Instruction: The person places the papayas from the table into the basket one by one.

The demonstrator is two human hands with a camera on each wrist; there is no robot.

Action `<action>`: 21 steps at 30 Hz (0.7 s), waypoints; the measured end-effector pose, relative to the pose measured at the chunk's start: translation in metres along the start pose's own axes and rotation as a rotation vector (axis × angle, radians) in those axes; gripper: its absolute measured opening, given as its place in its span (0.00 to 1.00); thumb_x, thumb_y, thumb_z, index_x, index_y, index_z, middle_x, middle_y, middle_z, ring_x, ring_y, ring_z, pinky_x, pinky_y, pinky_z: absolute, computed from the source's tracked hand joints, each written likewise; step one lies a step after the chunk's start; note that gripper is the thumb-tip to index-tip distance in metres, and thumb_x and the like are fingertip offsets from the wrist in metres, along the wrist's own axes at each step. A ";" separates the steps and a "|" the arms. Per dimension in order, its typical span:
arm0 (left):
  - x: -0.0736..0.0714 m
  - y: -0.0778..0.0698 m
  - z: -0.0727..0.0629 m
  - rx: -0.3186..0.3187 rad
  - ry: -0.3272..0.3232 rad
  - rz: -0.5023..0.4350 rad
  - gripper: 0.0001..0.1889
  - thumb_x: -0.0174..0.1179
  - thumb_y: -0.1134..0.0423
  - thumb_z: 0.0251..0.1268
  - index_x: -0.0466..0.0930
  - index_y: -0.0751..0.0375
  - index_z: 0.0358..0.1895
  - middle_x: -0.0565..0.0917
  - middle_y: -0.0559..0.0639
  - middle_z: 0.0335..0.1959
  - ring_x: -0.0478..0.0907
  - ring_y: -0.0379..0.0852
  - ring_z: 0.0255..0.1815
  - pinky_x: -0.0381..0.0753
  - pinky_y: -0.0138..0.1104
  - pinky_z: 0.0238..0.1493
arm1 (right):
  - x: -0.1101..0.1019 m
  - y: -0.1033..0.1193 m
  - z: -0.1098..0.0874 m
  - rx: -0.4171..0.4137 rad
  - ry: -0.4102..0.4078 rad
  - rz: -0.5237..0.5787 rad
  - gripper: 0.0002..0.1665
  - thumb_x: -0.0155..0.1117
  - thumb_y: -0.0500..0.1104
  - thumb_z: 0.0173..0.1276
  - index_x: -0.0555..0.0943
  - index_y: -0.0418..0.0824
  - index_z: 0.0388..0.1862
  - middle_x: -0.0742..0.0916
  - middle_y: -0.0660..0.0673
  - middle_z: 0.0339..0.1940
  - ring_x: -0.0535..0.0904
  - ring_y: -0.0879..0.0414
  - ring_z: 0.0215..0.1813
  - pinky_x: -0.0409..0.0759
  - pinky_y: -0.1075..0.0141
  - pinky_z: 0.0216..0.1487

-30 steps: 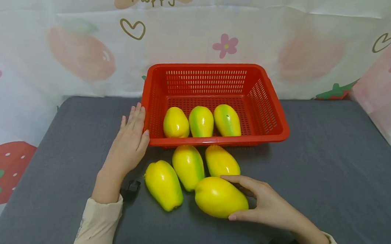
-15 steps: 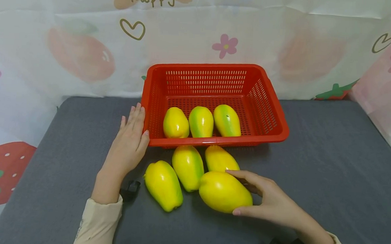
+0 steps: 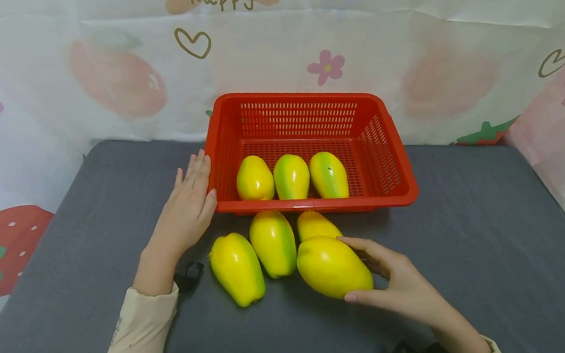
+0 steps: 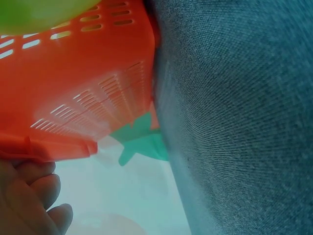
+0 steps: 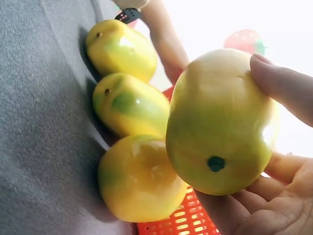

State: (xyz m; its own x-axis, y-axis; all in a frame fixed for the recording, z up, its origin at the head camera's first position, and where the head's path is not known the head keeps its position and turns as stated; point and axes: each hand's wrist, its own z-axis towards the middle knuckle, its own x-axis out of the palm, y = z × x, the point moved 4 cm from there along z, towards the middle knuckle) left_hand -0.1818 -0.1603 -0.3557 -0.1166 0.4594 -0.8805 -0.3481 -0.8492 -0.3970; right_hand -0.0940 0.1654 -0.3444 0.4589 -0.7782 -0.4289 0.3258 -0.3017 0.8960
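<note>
My right hand (image 3: 403, 284) grips a yellow papaya (image 3: 334, 267) between thumb and fingers. In the right wrist view the held papaya (image 5: 220, 127) shows a dark stem nub and is raised off the cloth. Straight fingers of my left hand (image 3: 182, 208) rest against the left side of a red plastic basket (image 3: 310, 203). In the left wrist view, left fingertips (image 4: 46, 188) touch the basket's rim. Inside the basket, three papayas (image 3: 291, 177) sit in a row along the front. Three more papayas (image 3: 237, 270) lie in front of it, one partly hidden behind the held one.
Grey cloth (image 3: 490, 235) covers the table. A white printed sheet (image 3: 279, 48) hangs behind the basket, close to its back edge. Dark wrist camera mounts (image 3: 188, 275) show at both wrists.
My right hand has lifted the papaya and carried it a little forward and right, towards the basket. The left hand and the basket have stayed put.
</note>
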 end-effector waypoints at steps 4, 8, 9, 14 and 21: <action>0.001 -0.001 0.000 -0.003 0.011 -0.005 0.32 0.39 0.60 0.72 0.42 0.69 0.74 0.45 0.60 0.76 0.38 0.54 0.76 0.37 0.50 0.72 | -0.006 0.001 0.001 0.007 -0.027 0.001 0.40 0.72 0.35 0.55 0.68 0.45 0.67 0.76 0.46 0.63 0.76 0.57 0.56 0.76 0.67 0.54; 0.000 -0.001 0.000 -0.005 0.010 0.004 0.32 0.39 0.60 0.71 0.42 0.69 0.74 0.45 0.60 0.76 0.38 0.54 0.76 0.36 0.50 0.72 | -0.015 0.004 0.004 0.015 -0.076 -0.026 0.40 0.71 0.34 0.55 0.68 0.46 0.68 0.76 0.47 0.62 0.77 0.57 0.55 0.77 0.68 0.53; 0.000 -0.001 0.000 -0.007 0.010 0.007 0.32 0.39 0.60 0.71 0.42 0.69 0.74 0.45 0.60 0.76 0.38 0.54 0.76 0.37 0.50 0.72 | -0.017 0.005 0.004 0.011 -0.087 -0.039 0.41 0.71 0.34 0.56 0.67 0.45 0.68 0.76 0.46 0.62 0.77 0.57 0.54 0.77 0.68 0.52; 0.000 0.000 0.000 -0.008 0.010 0.006 0.32 0.39 0.60 0.71 0.42 0.69 0.74 0.45 0.60 0.76 0.38 0.54 0.76 0.37 0.50 0.72 | -0.027 0.008 0.007 0.018 -0.126 -0.077 0.40 0.70 0.33 0.56 0.67 0.43 0.68 0.76 0.45 0.62 0.77 0.60 0.53 0.76 0.71 0.51; 0.000 -0.001 0.000 0.000 0.004 0.005 0.32 0.38 0.59 0.72 0.43 0.70 0.74 0.45 0.61 0.75 0.39 0.54 0.76 0.38 0.51 0.72 | -0.039 0.013 0.015 0.021 -0.167 -0.099 0.39 0.70 0.33 0.56 0.68 0.43 0.68 0.76 0.46 0.61 0.78 0.59 0.52 0.76 0.72 0.52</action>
State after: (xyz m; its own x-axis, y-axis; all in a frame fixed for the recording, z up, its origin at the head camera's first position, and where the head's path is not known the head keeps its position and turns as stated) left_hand -0.1817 -0.1598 -0.3553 -0.1143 0.4545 -0.8834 -0.3479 -0.8512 -0.3930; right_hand -0.1203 0.1835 -0.3143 0.2812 -0.8244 -0.4912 0.3446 -0.3910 0.8535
